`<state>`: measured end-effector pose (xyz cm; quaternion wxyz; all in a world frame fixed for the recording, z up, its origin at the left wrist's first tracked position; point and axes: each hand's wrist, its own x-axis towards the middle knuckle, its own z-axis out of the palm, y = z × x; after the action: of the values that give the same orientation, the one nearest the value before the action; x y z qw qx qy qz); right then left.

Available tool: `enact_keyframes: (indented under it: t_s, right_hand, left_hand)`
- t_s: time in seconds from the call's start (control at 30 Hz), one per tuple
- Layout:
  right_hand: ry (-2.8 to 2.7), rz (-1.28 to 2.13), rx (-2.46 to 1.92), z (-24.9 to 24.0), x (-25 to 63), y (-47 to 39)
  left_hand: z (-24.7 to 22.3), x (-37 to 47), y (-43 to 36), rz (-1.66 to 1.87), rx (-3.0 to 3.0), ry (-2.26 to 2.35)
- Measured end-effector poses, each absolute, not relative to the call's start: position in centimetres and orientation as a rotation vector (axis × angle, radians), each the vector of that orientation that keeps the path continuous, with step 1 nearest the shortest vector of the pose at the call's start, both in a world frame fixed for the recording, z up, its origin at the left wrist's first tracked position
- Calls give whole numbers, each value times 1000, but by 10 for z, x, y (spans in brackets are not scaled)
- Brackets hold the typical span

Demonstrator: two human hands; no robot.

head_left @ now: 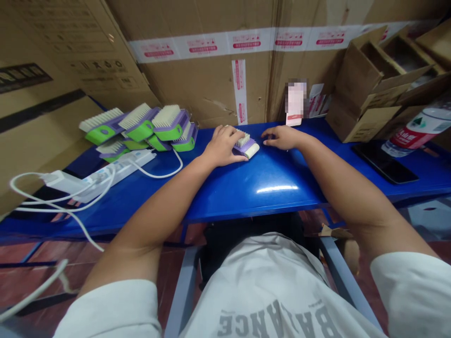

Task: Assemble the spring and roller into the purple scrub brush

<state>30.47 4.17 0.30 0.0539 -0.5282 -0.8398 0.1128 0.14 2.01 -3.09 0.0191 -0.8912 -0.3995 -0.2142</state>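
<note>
On the blue table [225, 188] lies one purple brush [246, 144] with a cream end and its pale bristles up. My left hand [224, 146] rests over the brush's left side, thumb and fingers spread around it. To the right of the brush, my right hand [281, 137] hovers at or just above the table, apart from the brush. Its fingers are bent and loosely apart, and nothing shows between them. Several green and purple brushes [139, 123] are stacked at the left, bristles up.
A white power strip [105, 173] with cables lies at the left. Tall cardboard boxes [197, 84] stand behind. At the right are open small boxes [366, 89], a black phone [385, 162] and a bottle [417, 131]. A pinkish card [295, 103] leans at the back.
</note>
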Motion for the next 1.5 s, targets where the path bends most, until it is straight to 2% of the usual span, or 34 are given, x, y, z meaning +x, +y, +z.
enact_keyframes:
  t_s: [0.23, 0.47, 0.77, 1.13, 1.23, 1.37, 1.5]
  right_hand:
    - [-2575, 241, -1695, 9, 305, 40]
    - [-2561, 336, -1774, 15, 310, 37]
    - [-2579, 270, -1548, 9, 309, 43]
    - [-2601, 362, -1535, 6, 304, 40]
    - [-2608, 277, -1481, 4, 307, 43]
    - [-2535, 114, -1671, 4, 313, 44]
    - [-2439, 210, -1943, 6, 314, 41]
  left_hand:
    - [-29, 0, 19, -679, -2719, -1294]
    - [-29, 0, 18, -697, -2716, -1337]
    - [-36, -10, 27, -739, -2667, -1383]
    - [-48, -18, 39, -803, -2579, -1532]
    - [-52, -22, 44, -853, -2545, -1549]
    - [-55, -26, 49, -900, -2540, -1530]
    - [-47, -22, 41, -860, -2536, -1603]
